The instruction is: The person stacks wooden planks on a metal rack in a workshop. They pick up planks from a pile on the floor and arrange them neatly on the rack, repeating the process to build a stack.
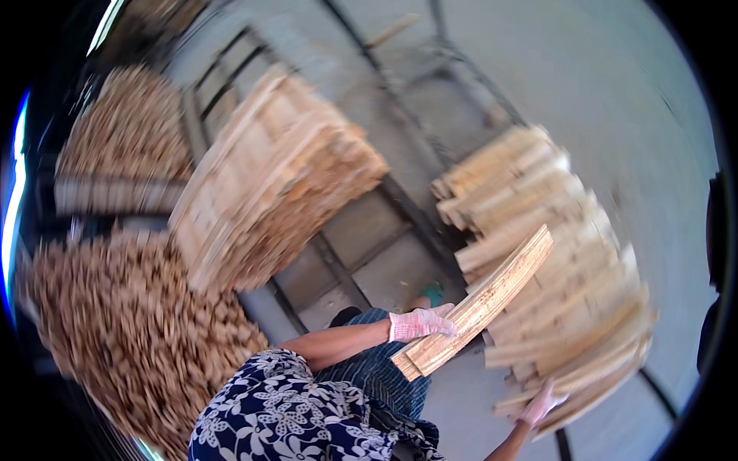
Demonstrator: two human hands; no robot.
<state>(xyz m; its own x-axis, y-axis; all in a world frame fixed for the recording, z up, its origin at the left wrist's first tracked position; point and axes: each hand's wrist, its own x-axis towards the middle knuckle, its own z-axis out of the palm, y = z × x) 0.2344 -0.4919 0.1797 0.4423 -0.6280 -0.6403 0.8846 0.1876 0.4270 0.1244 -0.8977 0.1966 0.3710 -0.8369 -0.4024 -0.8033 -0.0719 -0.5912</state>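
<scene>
My left hand (421,324), in a pink-and-white knit glove, is closed around a few narrow wooden boards (484,300) stacked together. They slant up to the right, over the near side of a wide pile of pale wooden boards (561,284). My right hand (543,404), also gloved, is at the near end of that pile. Its fingers seem closed on the end of a board (596,388) at the pile's edge, though motion blurs them.
A tall block of stacked boards (269,184) stands on a dark metal frame (338,265) to the left. Beyond it are a large heap of wood pieces (138,323) and another stack (127,134). Dark rails (384,77) run along the grey floor (607,92).
</scene>
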